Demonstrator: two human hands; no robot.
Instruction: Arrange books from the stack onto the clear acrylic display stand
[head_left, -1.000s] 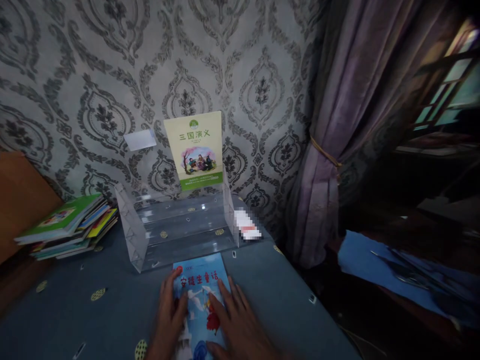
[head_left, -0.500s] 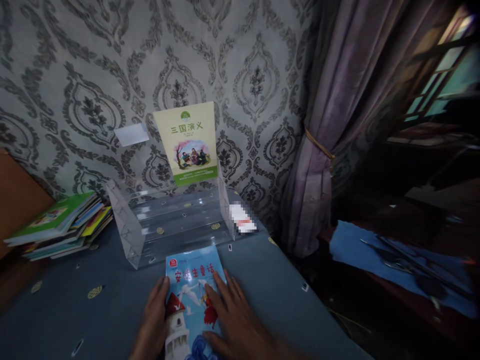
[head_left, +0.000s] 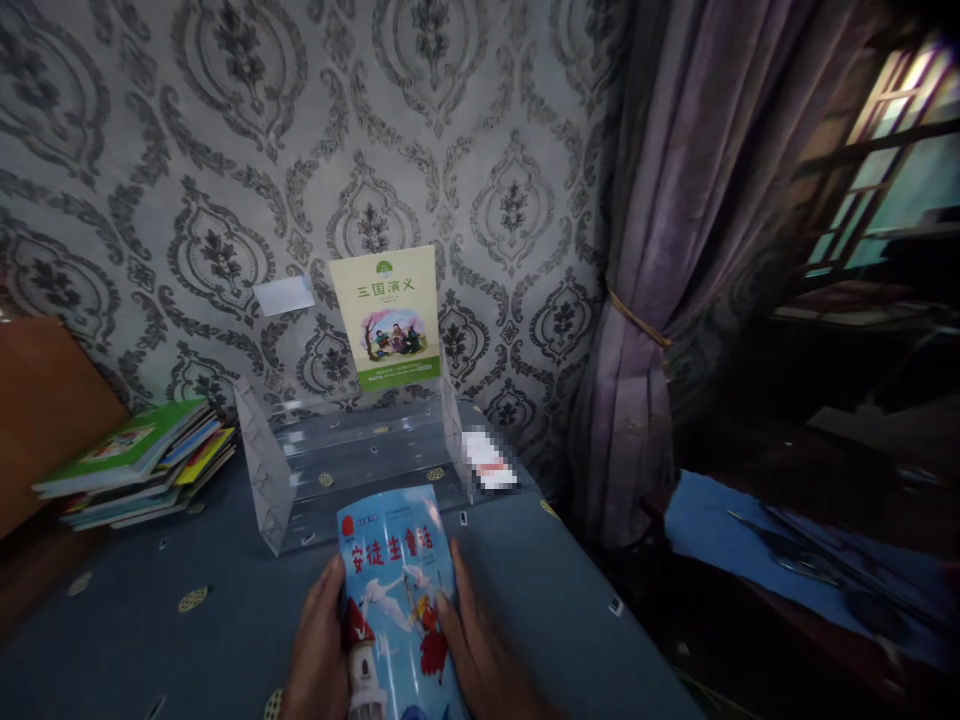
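The right hand [head_left: 484, 645] has slid off the cover to the edge of the blue book [head_left: 397, 620], which now bows between both hands.

From where I stand, the left hand [head_left: 319, 640] is clamped on the book's left side and the right hand on its right, thumb over the cover; the book is just in front of the clear rack [head_left: 268, 485], though I can't tell whether it is off the worktop [head_left: 555, 610]. At the rack's back a cream-and-green book [head_left: 397, 335] stands upright, slightly tilted. A pile of books [head_left: 142, 450] lies left of the rack, a blurred-out white item [head_left: 489, 460] just beside its right end; further right hangs a tied purple curtain [head_left: 637, 420].
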